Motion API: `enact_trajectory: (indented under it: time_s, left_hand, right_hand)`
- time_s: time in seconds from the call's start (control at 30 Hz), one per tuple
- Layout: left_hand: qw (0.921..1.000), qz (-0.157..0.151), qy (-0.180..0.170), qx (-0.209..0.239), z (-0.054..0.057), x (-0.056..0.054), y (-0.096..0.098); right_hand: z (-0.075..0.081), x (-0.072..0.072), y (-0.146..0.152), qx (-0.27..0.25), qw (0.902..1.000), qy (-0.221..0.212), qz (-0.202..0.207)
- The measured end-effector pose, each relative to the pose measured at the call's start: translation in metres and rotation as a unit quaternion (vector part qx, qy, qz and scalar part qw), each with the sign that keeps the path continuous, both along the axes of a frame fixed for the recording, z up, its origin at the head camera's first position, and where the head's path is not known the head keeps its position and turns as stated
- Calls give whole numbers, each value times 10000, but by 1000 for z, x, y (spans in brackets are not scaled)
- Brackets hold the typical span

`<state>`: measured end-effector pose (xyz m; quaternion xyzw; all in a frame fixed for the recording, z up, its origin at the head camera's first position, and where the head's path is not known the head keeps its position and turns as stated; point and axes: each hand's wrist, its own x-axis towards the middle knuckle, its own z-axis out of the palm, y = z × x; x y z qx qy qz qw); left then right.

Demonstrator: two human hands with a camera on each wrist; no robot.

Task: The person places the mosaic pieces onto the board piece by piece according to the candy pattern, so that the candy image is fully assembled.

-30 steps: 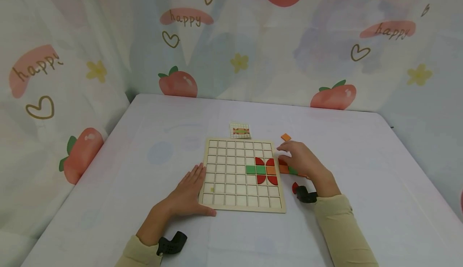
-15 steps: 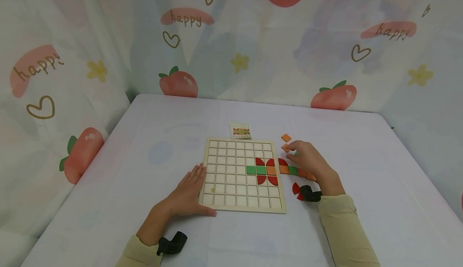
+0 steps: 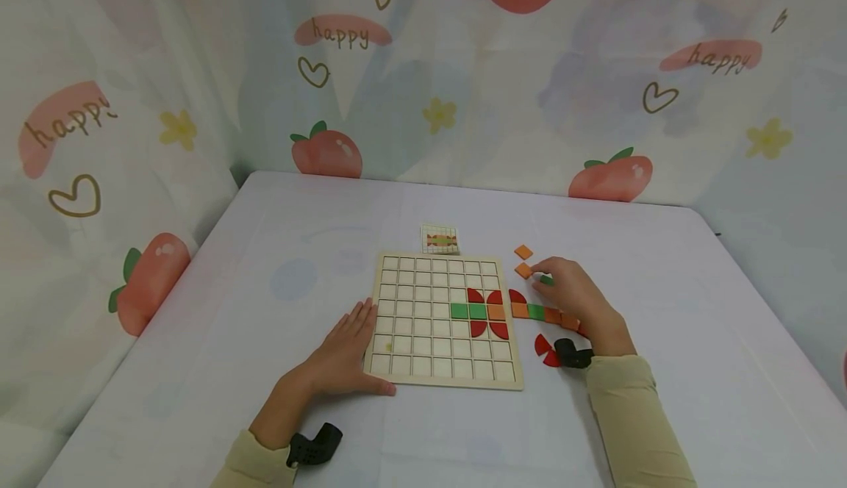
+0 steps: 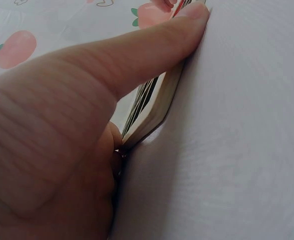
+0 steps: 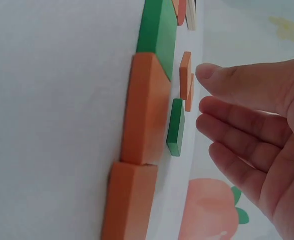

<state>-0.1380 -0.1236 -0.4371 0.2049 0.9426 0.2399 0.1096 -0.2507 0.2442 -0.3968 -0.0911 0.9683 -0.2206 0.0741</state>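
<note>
My left hand [image 3: 344, 352] lies with straight fingers along the left edge of the wooden grid board [image 3: 412, 380], its thumb at the front corner. In the left wrist view the thumb [image 4: 152, 52] reaches along the board's side [image 4: 162, 102]. To the right of the board, my right hand [image 3: 572, 289] hovers with loosely bent fingers. Its fingertips are close to an orange square tile [image 3: 523, 270] and a green tile [image 3: 545, 280]. The right wrist view shows nothing between thumb and fingers, with the green tile [image 5: 176, 127] lying beside them.
On the board, green tiles [image 3: 467, 311], an orange tile [image 3: 495, 312] and red quarter-round pieces [image 3: 499, 329] form a pattern. A row of orange and green tiles [image 3: 552, 315] extends rightward. Red pieces [image 3: 542, 345] lie nearer. A pattern card [image 3: 440, 239] sits behind the board.
My right hand has shifted right from the board's edge, uncovering the nearer orange tile, the green tile and more of the row. The left hand has stayed in place.
</note>
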Motion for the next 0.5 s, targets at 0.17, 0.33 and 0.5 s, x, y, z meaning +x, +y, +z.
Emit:
enact_trajectory:
  time_s: [0.17, 0.33, 0.5]
  left_hand:
    - [10000, 19, -18, -11, 1, 0, 0]
    - [10000, 17, -7, -25, 1, 0, 0]
    - [10000, 6, -2, -31, 0, 0, 0]
  right_hand:
    - [-1, -1, 3, 117, 9999, -96, -75]
    - [-1, -2, 6, 221, 9991, -276, -234]
    - [-1, -2, 9, 259, 9987, -358, -243]
